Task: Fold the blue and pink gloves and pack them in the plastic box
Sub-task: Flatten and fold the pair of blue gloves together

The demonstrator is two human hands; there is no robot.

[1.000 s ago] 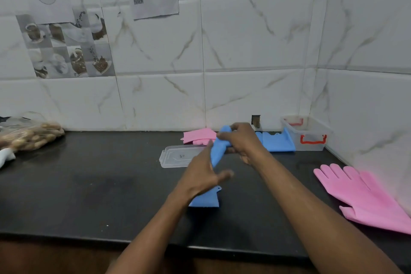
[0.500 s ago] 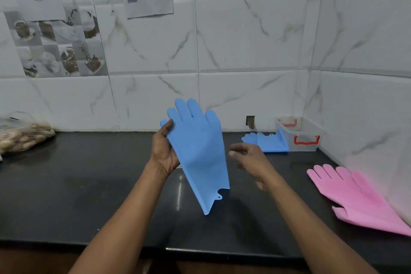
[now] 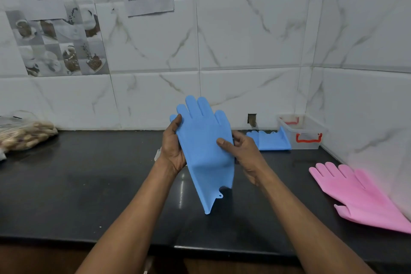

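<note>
I hold a blue glove [image 3: 204, 140] upright above the black counter [image 3: 89, 184], fingers pointing up and cuff hanging down. My left hand [image 3: 172, 147] grips its left edge, thumb on the front. My right hand [image 3: 241, 151] pinches its right edge, thumb across the palm side. A second blue glove [image 3: 269, 140] lies flat at the back, leaning against the clear plastic box [image 3: 309, 133] with red handles in the corner. A pink glove [image 3: 360, 193] lies flat on the right of the counter.
A plastic bag of nuts [image 3: 24, 133] sits at the back left by the tiled wall. A sliver of the box lid [image 3: 157, 155] shows behind my left wrist. The counter's front edge runs just below my forearms.
The glove went from bunched on the counter to lifted and spread upright. My right hand, free half a second ago, has now taken hold of the glove's right edge.
</note>
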